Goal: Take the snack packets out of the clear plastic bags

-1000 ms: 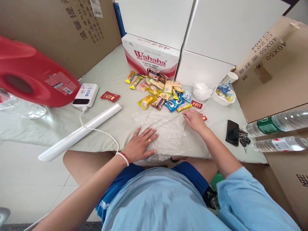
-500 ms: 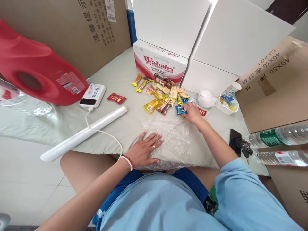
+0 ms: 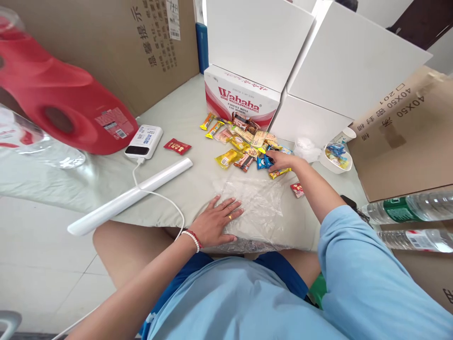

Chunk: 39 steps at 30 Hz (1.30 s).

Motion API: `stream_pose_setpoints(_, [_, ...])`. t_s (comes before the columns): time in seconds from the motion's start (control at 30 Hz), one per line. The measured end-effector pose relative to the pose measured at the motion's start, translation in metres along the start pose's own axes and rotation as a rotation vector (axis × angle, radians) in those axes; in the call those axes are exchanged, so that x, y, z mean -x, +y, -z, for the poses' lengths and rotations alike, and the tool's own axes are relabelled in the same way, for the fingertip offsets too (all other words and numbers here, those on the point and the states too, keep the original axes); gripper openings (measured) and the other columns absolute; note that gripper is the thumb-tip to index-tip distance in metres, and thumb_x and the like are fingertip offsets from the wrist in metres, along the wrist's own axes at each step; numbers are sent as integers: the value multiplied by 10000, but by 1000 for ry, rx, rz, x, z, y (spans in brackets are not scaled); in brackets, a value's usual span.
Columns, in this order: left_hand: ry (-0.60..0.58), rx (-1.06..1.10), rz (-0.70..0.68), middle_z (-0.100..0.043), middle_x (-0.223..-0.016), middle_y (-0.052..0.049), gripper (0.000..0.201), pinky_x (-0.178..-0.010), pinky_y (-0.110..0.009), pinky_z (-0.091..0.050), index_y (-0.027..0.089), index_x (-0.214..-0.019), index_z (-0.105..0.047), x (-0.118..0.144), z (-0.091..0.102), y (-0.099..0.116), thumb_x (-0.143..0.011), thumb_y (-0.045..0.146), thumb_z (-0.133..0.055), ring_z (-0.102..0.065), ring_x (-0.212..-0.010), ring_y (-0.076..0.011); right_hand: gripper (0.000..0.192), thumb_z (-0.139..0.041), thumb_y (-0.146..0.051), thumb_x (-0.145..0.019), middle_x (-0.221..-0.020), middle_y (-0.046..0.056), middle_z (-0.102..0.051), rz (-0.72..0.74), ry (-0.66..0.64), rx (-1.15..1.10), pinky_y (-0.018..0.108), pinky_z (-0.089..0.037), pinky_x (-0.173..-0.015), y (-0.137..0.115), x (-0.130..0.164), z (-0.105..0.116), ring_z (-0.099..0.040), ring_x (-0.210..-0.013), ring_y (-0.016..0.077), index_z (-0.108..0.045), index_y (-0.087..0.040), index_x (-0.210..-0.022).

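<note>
My left hand [image 3: 220, 222] lies flat with spread fingers on a clear plastic bag [image 3: 264, 200] at the table's front edge. My right hand [image 3: 282, 161] reaches into a pile of small wrapped snacks, thumb and fingers closed around a blue snack packet [image 3: 263, 162]. Under that hand is a yellow packet [image 3: 280, 173], and nearer me, below the forearm, a red packet [image 3: 297, 190]. Left of the blue packet are a brown wafer packet [image 3: 244, 162] and a yellow cake packet [image 3: 227, 158]. My right fingers partly cover the pile's right side.
Behind the pile stands a Wahaha carton [image 3: 240, 97]. To the left are a red jug [image 3: 71, 94], a white power bank [image 3: 144, 141] with cable, a white tube [image 3: 130, 196] and a red packet [image 3: 177, 146]. At right are a white bowl [image 3: 334, 163] and bottles [image 3: 410, 208].
My right hand has shifted slightly left and away from me with the blue packet. The red packet near its wrist now lies closer to me. My left hand stays on the bag.
</note>
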<state>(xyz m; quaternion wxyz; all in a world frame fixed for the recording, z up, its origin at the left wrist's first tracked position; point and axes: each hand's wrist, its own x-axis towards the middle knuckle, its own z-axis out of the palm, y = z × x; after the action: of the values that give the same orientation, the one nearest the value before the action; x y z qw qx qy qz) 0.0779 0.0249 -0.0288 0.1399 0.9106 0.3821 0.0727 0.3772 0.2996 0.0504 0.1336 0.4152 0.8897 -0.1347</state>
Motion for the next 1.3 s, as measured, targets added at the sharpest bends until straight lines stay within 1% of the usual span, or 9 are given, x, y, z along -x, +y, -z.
stream_pose_setpoints(0.1, [-3, 8, 1, -300, -1708, -90, 901, -1277, -576, 37, 283, -1607, -353, 0, 1, 0, -881, 802, -476, -252, -1576, -322, 685, -727, -293, -814, -1157, 63, -732, -74, -67, -218, 278, -490, -858, 7, 1, 7, -667, -951, 218, -540, -173, -1463])
stream_pose_setpoints(0.2, [-4, 4, 8, -309, -1704, -92, 900, -1278, -581, 19, 281, -1605, -360, 1, 1, 0, -880, 801, -481, -265, -1571, -329, 603, -716, -279, -823, -1244, 51, -725, -69, -68, -298, 275, -494, -873, 6, -1, 12, -672, -978, 204, -591, -208, -1408])
stream_pose_setpoints(0.4, [-2, 13, 7, -317, -1701, -92, 899, -1279, -587, 11, 280, -1601, -372, 0, 2, 1, -876, 797, -496, -282, -1563, -333, 534, -824, -494, -760, -1093, 91, -749, -130, -121, -38, 297, -488, -811, -10, -4, 12, -669, -908, 240, -710, -176, -1173])
stream_pose_setpoints(0.57, [3, 1, 10, -329, -1697, -90, 887, -1278, -588, -13, 292, -1606, -364, 0, 2, 1, -879, 780, -507, -279, -1562, -340, 595, -842, -480, -734, -1270, 112, -682, -31, 103, -12, 379, -428, -1044, -22, 17, -8, -568, -1241, 326, -707, -204, -1243])
stream_pose_setpoints(0.67, [5, 4, 6, -324, -1699, -88, 886, -1277, -585, -2, 298, -1607, -357, 0, 1, 1, -879, 781, -503, -277, -1563, -335, 537, -784, -378, -813, -1303, 99, -674, 62, 103, -126, 352, -449, -1024, -31, 34, -21, -607, -1194, 276, -646, -207, -1303])
stream_pose_setpoints(0.8, [1, 1, 8, -316, -1702, -95, 881, -1275, -578, 21, 282, -1606, -359, 0, 1, 1, -888, 774, -497, -269, -1567, -331, 623, -796, -374, -812, -1293, 111, -678, -12, 124, -125, 342, -479, -955, -45, 43, -29, -641, -1117, 280, -578, -188, -1365])
stream_pose_setpoints(0.97, [-9, -9, 10, -305, -1707, -94, 888, -1273, -577, 21, 281, -1609, -351, 0, 2, 2, -890, 784, -481, -254, -1572, -327, 610, -603, -276, -946, -1372, 212, -606, -176, 402, 166, 469, -375, -1075, -59, 40, -34, -507, -1270, 370, -453, -130, -1518])
stream_pose_setpoints(1.07, [-4, -11, 12, -312, -1704, -92, 887, -1271, -584, 11, 281, -1608, -353, 0, 2, 2, -888, 782, -485, -258, -1570, -329, 649, -516, -214, -970, -1404, 221, -580, -125, 387, 253, 491, -327, -1108, -66, 45, -41, -470, -1293, 362, -355, -115, -1591])
stream_pose_setpoints(1.3, [21, -13, -5, -342, -1692, -92, 883, -1271, -585, -18, 287, -1611, -354, 0, 0, 1, -885, 763, -511, -265, -1563, -340, 520, -525, -509, -994, -1528, 143, -497, 14, 396, 82, 475, -318, -1135, -65, 64, -45, -427, -1354, 341, -586, -211, -1416])
